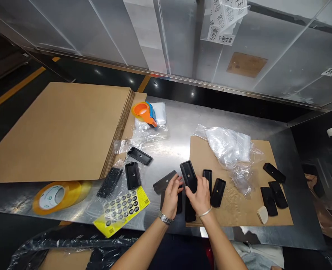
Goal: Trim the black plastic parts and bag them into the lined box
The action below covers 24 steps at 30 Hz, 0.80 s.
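My right hand (202, 197) grips a black rectangular shell (187, 171), tilted up, its hollow side and small centre hole showing. My left hand (171, 198) is just left of that shell, fingers curved and apart, with nothing visibly held. Beneath its fingers a flat black piece (162, 183) lies on the metal table. Another black shell (190, 213) lies below my hands, partly covered by them. Right of my right hand lie two more, a nearer shell (218, 193) and a half-hidden shell (207, 174).
Left are stacked cardboard sheets (62, 131), a tape roll (52, 197), an orange tape dispenser (145, 112), a yellow sticker sheet (143, 198) and black shells (132, 176). Right, a cardboard sheet (230, 215) bears plastic bags (228, 144), several black pieces (269, 201) and a beige block (262, 215).
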Motion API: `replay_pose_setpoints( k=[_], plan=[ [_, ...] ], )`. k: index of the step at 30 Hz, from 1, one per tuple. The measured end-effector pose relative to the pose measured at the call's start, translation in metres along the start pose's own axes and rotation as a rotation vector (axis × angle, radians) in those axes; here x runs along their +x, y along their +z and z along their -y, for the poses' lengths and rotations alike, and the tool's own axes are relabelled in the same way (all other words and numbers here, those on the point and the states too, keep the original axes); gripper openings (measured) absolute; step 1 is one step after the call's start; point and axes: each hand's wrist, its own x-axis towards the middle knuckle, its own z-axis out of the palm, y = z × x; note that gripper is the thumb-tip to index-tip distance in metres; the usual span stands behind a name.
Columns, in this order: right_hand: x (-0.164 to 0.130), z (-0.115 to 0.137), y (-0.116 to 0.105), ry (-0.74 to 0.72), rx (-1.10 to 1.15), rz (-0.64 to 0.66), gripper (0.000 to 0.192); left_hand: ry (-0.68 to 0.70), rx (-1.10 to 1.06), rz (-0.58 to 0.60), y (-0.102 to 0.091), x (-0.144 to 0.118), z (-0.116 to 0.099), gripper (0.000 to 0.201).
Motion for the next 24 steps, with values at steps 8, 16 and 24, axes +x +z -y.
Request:
replay_pose_setpoints(
  k=[8, 16, 24],
  plan=[
    [-0.045, 0.047, -0.049, 0.056, 0.203, -0.082, 0.047, -0.478, -0.382, 0.411, 0.027, -0.025, -0.038, 0.053],
    [-0.037, 0.019, -0.09, 0.182, 0.633, -0.124, 0.024, -0.645, -0.258, 0.556, 0.024, -0.051, -0.05, 0.051],
    [-0.028, 0.016, -0.12, 0.009, 0.84, 0.16, 0.02, -0.646, -0.051, 0.733, 0.019, -0.077, -0.06, 0.054]
  ],
)
